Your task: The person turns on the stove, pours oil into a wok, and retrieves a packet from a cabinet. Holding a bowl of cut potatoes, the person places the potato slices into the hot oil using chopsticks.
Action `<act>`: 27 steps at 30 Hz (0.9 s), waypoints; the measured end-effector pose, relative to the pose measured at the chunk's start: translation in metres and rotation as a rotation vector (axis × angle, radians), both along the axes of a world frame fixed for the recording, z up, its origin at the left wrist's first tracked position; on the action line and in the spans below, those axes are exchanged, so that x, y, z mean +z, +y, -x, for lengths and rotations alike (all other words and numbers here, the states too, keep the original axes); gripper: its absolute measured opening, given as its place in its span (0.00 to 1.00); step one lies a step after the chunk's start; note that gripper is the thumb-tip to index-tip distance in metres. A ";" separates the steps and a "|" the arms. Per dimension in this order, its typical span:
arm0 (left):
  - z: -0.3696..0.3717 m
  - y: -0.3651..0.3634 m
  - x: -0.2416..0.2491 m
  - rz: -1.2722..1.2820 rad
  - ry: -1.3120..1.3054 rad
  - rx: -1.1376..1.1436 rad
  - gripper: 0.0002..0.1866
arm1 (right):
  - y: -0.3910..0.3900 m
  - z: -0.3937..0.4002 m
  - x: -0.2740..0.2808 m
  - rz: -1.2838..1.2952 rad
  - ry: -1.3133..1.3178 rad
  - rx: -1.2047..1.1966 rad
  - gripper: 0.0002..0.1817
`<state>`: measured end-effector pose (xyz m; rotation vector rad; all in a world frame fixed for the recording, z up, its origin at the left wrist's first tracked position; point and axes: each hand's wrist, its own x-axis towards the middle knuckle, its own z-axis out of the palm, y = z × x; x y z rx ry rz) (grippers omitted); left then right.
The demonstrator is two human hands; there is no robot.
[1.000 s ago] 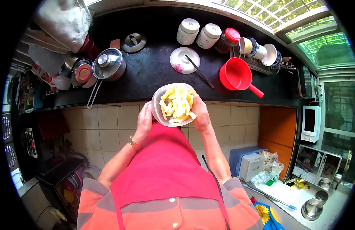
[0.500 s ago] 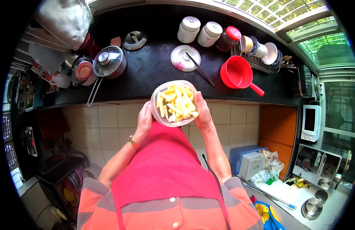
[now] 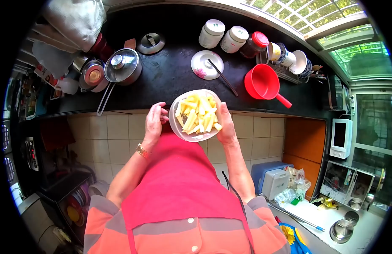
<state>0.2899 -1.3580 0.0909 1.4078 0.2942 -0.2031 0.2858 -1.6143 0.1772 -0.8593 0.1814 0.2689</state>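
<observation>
A clear plastic bowl [image 3: 191, 137] full of cut potato strips [image 3: 198, 113] is held in front of my apron, just short of the counter edge. My right hand [image 3: 226, 125] grips the bowl by its right side, thumb up along the rim. My left hand [image 3: 154, 122] is off the bowl, a little to its left, with fingers apart and nothing in them. On the counter beyond lies a white flowered plate [image 3: 200, 63] with dark chopsticks [image 3: 223, 78] resting across it. A red long-handled scoop [image 3: 261, 82] sits to its right.
A lidded saucepan [image 3: 126, 70] stands at the left, its handle over the counter edge. Behind it lies a pot lid [image 3: 151, 43]. White jars [image 3: 212, 34], a red-lidded jar [image 3: 254, 43] and a dish rack [image 3: 285, 74] line the back right.
My left hand has let go of the bowl and moved left from it. The bowl stays in my right hand and is turned slightly; the potato strips have shifted.
</observation>
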 end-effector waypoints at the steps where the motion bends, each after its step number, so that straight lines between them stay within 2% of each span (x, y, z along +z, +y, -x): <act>1: -0.004 0.002 0.000 -0.032 -0.021 0.034 0.21 | 0.002 0.000 -0.003 -0.052 0.006 -0.024 0.31; 2: -0.011 -0.004 -0.002 -0.029 -0.023 0.036 0.21 | 0.013 -0.002 -0.007 -0.049 0.004 -0.022 0.31; 3: -0.017 -0.015 -0.005 -0.395 -0.441 0.078 0.21 | 0.033 0.001 -0.012 0.081 -0.036 -0.081 0.32; 4: -0.018 -0.015 -0.004 -0.483 -0.547 0.078 0.20 | 0.043 0.002 -0.015 0.213 -0.081 -0.140 0.32; 6: -0.020 -0.017 -0.002 -0.670 -0.758 0.105 0.19 | 0.032 0.002 -0.014 0.234 -0.084 -0.085 0.31; 8: -0.017 -0.015 0.037 -0.206 -0.074 0.170 0.19 | 0.032 0.004 -0.013 0.101 -0.033 -0.132 0.31; 9: -0.016 -0.019 0.005 -0.033 -0.208 0.184 0.20 | 0.042 0.002 -0.019 0.282 -0.099 -0.157 0.31; 10: -0.019 -0.010 -0.001 -0.805 -0.781 0.083 0.21 | 0.054 0.004 -0.023 0.461 -0.155 -0.186 0.31; 12: -0.013 -0.007 -0.001 -0.208 -0.419 0.118 0.20 | 0.049 0.004 -0.014 0.365 -0.115 -0.068 0.30; 14: -0.010 0.007 0.013 -0.156 -0.078 0.155 0.20 | 0.042 0.002 -0.003 0.149 -0.073 -0.128 0.29; 15: -0.013 0.009 0.002 -0.187 -0.082 0.192 0.20 | 0.053 0.000 0.000 0.110 -0.072 -0.160 0.30; 16: -0.012 0.005 -0.003 -0.406 -0.397 0.156 0.21 | 0.064 0.004 -0.012 0.562 -0.068 -0.124 0.30; 17: -0.012 0.001 -0.008 -0.637 -0.708 0.176 0.21 | 0.064 0.010 -0.018 0.530 -0.095 -0.119 0.30; 19: -0.023 0.009 0.011 -0.389 -0.427 0.163 0.21 | 0.054 -0.007 -0.020 0.383 -0.131 -0.089 0.30; 20: -0.016 0.017 0.022 -0.168 -0.157 0.134 0.21 | 0.049 -0.001 -0.021 0.264 -0.089 -0.074 0.29; 21: -0.018 0.023 0.026 -0.167 -0.107 0.179 0.21 | 0.058 -0.005 0.006 0.147 -0.131 -0.154 0.29; 22: -0.025 0.022 0.021 -0.164 -0.116 0.186 0.21 | 0.064 -0.010 -0.001 0.148 -0.141 -0.149 0.29; 23: -0.024 0.019 0.013 -0.331 -0.364 0.171 0.22 | 0.074 -0.005 -0.015 0.275 -0.119 -0.151 0.29; 25: -0.022 0.030 0.011 -0.103 -0.235 0.139 0.21 | 0.079 -0.003 -0.017 0.470 -0.174 -0.151 0.28; 26: -0.021 0.035 0.009 0.005 -0.165 0.134 0.21 | 0.068 -0.002 -0.017 0.430 -0.167 -0.079 0.29; 27: -0.020 0.040 0.016 -0.087 -0.150 0.144 0.21 | 0.071 -0.001 -0.006 0.302 -0.142 -0.143 0.29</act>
